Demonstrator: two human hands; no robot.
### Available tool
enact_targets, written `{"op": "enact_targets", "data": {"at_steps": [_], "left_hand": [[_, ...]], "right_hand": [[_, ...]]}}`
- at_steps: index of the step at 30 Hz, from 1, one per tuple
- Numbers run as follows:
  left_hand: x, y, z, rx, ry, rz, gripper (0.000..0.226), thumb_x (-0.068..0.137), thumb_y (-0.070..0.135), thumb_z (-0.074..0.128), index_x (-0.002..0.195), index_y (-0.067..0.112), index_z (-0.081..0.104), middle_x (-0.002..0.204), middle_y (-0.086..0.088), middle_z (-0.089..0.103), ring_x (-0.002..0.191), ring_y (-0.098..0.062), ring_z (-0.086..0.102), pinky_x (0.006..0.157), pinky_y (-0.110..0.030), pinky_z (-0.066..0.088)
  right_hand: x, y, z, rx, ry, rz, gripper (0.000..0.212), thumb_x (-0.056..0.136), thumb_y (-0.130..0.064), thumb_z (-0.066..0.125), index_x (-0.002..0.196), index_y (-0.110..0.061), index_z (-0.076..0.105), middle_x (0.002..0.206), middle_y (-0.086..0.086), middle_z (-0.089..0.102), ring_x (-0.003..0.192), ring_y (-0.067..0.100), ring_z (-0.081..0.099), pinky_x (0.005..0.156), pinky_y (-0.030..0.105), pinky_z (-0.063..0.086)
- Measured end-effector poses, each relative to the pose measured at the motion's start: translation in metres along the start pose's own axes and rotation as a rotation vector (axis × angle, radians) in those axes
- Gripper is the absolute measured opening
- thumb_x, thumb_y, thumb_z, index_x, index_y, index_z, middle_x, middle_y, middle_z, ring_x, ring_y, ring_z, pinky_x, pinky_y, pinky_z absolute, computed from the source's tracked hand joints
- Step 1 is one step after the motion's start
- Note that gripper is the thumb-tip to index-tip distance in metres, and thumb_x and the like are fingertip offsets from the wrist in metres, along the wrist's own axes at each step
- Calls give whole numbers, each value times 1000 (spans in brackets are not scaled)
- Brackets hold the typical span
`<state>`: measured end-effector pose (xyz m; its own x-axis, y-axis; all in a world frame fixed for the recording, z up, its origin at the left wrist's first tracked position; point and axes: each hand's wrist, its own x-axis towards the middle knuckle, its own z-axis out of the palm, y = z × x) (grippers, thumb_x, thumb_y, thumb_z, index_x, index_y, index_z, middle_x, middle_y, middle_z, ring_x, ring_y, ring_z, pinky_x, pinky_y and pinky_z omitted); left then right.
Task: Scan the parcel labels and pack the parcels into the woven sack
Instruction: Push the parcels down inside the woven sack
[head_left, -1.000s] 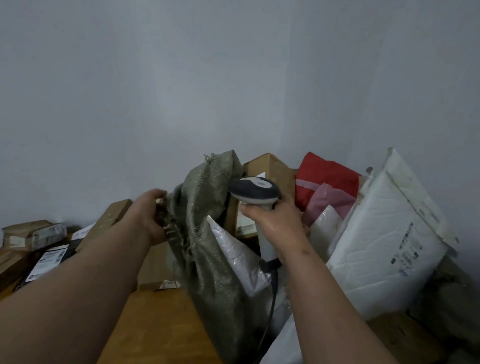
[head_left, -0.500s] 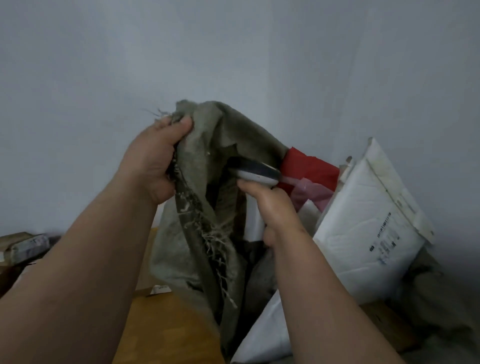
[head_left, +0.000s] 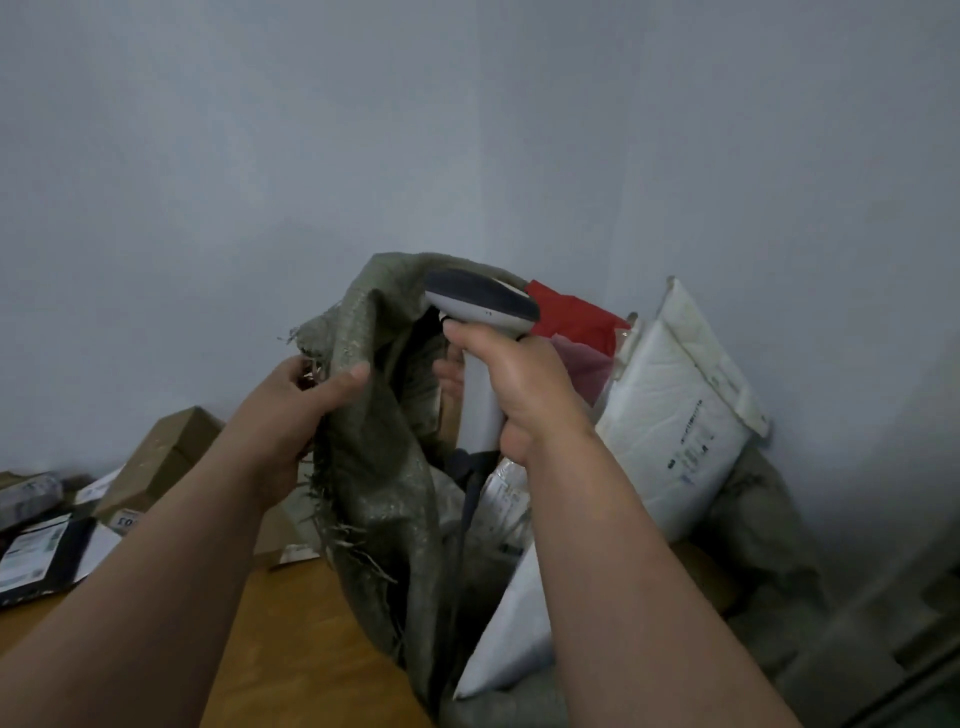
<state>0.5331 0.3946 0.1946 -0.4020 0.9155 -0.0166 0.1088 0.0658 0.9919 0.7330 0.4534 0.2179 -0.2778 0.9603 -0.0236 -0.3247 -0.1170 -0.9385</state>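
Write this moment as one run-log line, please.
left hand: grips woven sack rim | right hand: holds scanner at sack mouth | white parcel: outside sack

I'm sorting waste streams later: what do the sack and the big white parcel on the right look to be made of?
Sack: probably woven plastic, matte grey-green; weave grain, frayed strands at its rim. White parcel: apparently a soft poly mailer, slightly glossy, puffy and wrinkled.

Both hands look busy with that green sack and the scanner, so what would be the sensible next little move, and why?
Probably pull the sack's mouth wider. The left hand grips the frayed rim of the woven sack, while the right hand holds the scanner at the opening, which looks narrow and folded. The white parcel and red parcel beside it are not yet inside.
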Motion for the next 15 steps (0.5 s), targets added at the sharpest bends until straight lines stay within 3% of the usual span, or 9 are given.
{"op": "enact_targets", "data": {"at_steps": [3, 4, 7, 10, 15], "left_hand": [[-17, -20, -2, -55, 48, -58, 87, 60, 37, 88, 137, 19, 51, 122, -7, 68, 103, -29, 68, 89, -46, 56], [-25, -29, -1, -76, 71, -79, 87, 58, 35, 89, 135, 19, 51, 122, -6, 67, 102, -27, 68, 87, -44, 56], [-56, -61, 5, -104, 28, -198, 75, 45, 43, 89, 113, 26, 60, 111, -1, 69, 97, -23, 66, 78, -37, 53], [-87, -88, 16, -129, -75, -374, 71, 53, 48, 86, 115, 24, 62, 112, 2, 68, 97, -20, 63, 77, -36, 50], [-119, -93, 33, -114, -90, -452, 70, 79, 63, 67, 129, 15, 58, 122, -10, 66, 107, -34, 63, 98, -52, 51]], "right_hand": [[-32, -13, -16, 22, 20, -39, 23, 84, -17, 77, 102, -6, 72, 78, 8, 74, 74, 22, 73, 65, 33, 58], [-44, -16, -22, 26, 44, -52, 22, 84, -17, 77, 101, -5, 72, 77, 9, 74, 70, 22, 72, 60, 31, 57], [-78, -20, -42, 41, 129, -88, 18, 83, -15, 76, 95, -1, 72, 71, 10, 70, 61, 19, 69, 53, 28, 55], [-111, -15, -63, 88, 229, -78, 11, 80, -13, 77, 86, -5, 73, 67, 8, 69, 60, 17, 67, 53, 28, 54], [-157, -10, -108, 196, 399, 17, 20, 84, -16, 76, 100, -9, 67, 66, 6, 69, 59, 16, 68, 53, 27, 54]]}}
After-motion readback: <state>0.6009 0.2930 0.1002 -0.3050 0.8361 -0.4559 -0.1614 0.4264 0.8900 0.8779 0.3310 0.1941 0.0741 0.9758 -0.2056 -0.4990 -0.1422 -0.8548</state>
